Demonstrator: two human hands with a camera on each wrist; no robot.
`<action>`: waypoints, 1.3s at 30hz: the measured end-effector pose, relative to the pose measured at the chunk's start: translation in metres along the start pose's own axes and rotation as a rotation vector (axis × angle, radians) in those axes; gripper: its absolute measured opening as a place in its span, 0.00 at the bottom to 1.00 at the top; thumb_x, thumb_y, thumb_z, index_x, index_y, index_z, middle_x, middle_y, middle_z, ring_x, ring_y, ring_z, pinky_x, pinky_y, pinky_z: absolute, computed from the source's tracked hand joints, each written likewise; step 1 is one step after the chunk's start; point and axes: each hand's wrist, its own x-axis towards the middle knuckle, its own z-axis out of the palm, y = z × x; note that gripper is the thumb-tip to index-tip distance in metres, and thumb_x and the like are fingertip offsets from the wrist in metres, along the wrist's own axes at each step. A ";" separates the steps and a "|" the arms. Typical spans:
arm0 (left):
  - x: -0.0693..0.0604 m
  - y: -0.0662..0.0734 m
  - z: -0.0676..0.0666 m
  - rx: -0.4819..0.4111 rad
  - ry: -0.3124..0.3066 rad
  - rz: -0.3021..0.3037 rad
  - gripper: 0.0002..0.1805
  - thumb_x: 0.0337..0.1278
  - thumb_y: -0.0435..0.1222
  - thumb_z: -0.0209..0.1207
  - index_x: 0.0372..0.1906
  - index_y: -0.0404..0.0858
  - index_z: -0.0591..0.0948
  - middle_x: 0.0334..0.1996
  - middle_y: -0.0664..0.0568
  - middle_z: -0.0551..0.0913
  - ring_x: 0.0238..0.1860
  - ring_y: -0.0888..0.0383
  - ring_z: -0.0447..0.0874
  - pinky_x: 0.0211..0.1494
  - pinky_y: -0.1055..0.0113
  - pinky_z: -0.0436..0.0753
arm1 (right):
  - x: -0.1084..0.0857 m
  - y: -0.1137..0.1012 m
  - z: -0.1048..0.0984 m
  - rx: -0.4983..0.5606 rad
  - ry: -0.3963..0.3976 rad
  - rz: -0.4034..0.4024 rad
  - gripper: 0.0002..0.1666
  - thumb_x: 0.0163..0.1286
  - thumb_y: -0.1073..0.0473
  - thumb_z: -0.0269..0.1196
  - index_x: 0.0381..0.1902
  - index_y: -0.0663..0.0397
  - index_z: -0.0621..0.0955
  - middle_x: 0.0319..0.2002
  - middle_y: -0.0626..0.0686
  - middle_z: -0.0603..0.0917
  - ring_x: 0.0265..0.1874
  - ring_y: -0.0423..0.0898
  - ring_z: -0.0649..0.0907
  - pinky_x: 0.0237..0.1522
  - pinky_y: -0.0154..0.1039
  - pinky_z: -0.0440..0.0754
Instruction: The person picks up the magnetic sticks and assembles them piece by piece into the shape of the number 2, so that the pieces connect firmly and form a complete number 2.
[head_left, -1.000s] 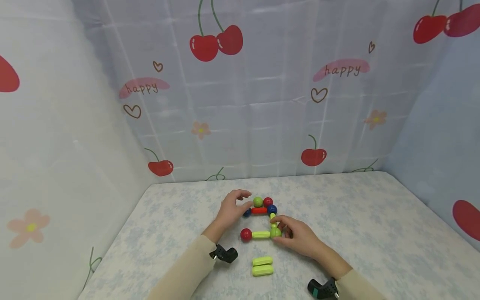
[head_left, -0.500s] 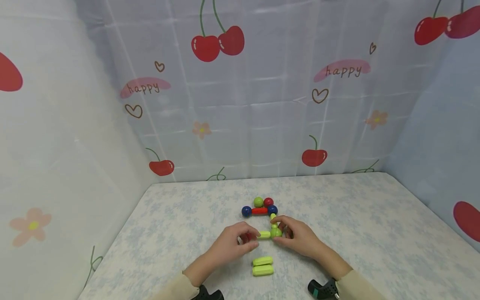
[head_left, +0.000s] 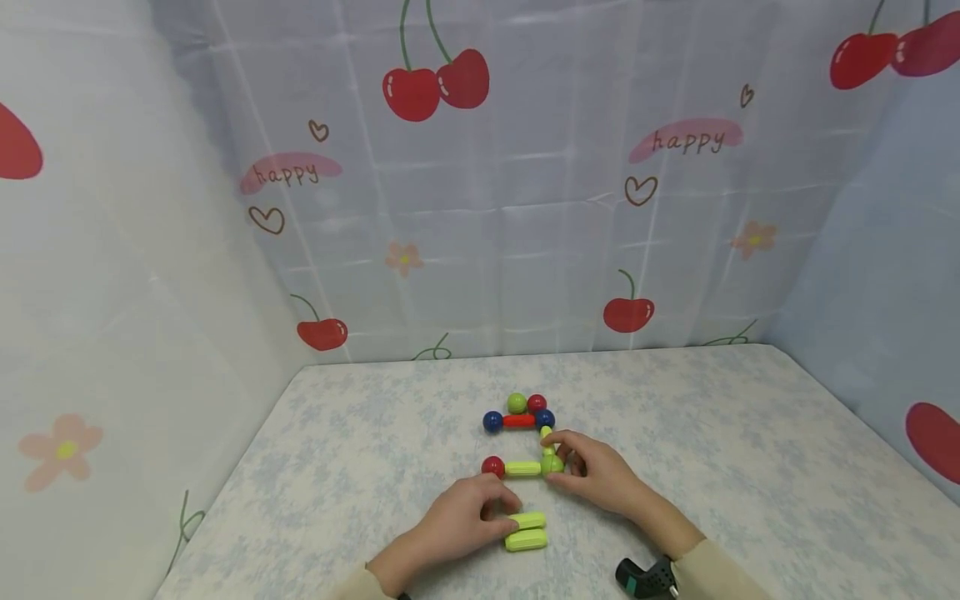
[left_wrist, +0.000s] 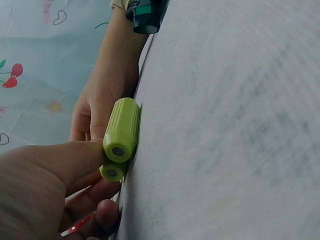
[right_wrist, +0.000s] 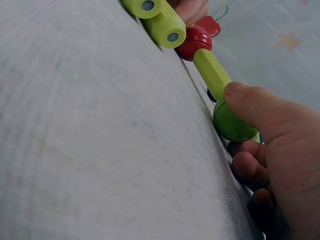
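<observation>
My right hand [head_left: 600,475] pinches a green ball [head_left: 552,464] of a magnetic ball-and-rod toy between thumb and fingers. From that ball a yellow-green rod [head_left: 522,469] runs left to a red ball [head_left: 492,467]; another yellow-green rod [head_left: 546,433], partly behind the fingers, leads back to a blue ball [head_left: 545,419]. My left hand [head_left: 461,517] reaches two loose yellow-green magnetic rods, the farther [head_left: 532,520] and the nearer [head_left: 527,541], lying side by side. In the left wrist view, its thumb [left_wrist: 80,157] is beside their ends; no firm grip shows.
At the back a red rod [head_left: 518,422] joins the right blue ball to a left blue ball [head_left: 492,422]. A green ball [head_left: 517,403] and a red ball [head_left: 536,403] sit just behind. Printed curtains surround the patterned tabletop [head_left: 360,442].
My left hand has come from the far blue ball, past the near red ball, toward me to the loose rods. My right hand has stayed on the green ball.
</observation>
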 end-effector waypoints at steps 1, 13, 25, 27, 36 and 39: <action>0.000 -0.001 0.001 0.009 0.004 0.002 0.09 0.58 0.44 0.69 0.43 0.51 0.88 0.34 0.66 0.81 0.27 0.73 0.71 0.31 0.77 0.73 | 0.000 0.000 0.000 0.002 -0.001 -0.002 0.27 0.64 0.46 0.71 0.59 0.44 0.78 0.37 0.42 0.82 0.21 0.32 0.73 0.25 0.31 0.73; -0.006 -0.001 0.002 0.018 0.049 -0.042 0.06 0.58 0.38 0.68 0.40 0.49 0.85 0.31 0.65 0.78 0.26 0.72 0.72 0.29 0.76 0.74 | -0.001 0.000 0.000 0.003 -0.002 0.010 0.27 0.64 0.46 0.71 0.59 0.43 0.78 0.37 0.42 0.82 0.21 0.33 0.73 0.25 0.31 0.74; -0.018 -0.010 0.004 -0.056 0.259 -0.047 0.12 0.49 0.29 0.63 0.35 0.48 0.75 0.26 0.60 0.73 0.24 0.71 0.68 0.26 0.75 0.72 | 0.000 0.000 0.000 0.003 -0.010 0.011 0.27 0.64 0.46 0.71 0.59 0.43 0.78 0.37 0.42 0.82 0.21 0.33 0.73 0.26 0.31 0.74; -0.018 -0.011 0.004 -0.041 0.294 -0.060 0.13 0.49 0.30 0.63 0.36 0.48 0.74 0.26 0.59 0.73 0.23 0.70 0.67 0.25 0.75 0.71 | 0.000 0.000 0.000 0.000 -0.007 0.006 0.27 0.64 0.46 0.71 0.59 0.43 0.78 0.37 0.42 0.82 0.21 0.32 0.73 0.25 0.31 0.74; -0.017 -0.015 0.003 0.031 0.400 -0.089 0.14 0.48 0.29 0.65 0.36 0.45 0.73 0.27 0.57 0.72 0.22 0.70 0.66 0.24 0.75 0.69 | 0.000 0.000 -0.001 -0.008 -0.013 0.002 0.27 0.64 0.47 0.70 0.59 0.43 0.77 0.38 0.43 0.82 0.21 0.32 0.73 0.25 0.31 0.73; -0.017 -0.015 0.003 0.036 0.403 -0.099 0.14 0.48 0.29 0.64 0.35 0.45 0.73 0.28 0.57 0.73 0.22 0.69 0.66 0.25 0.75 0.70 | 0.000 0.000 0.000 -0.005 -0.011 0.004 0.27 0.64 0.47 0.71 0.59 0.43 0.77 0.38 0.43 0.82 0.21 0.32 0.72 0.25 0.31 0.73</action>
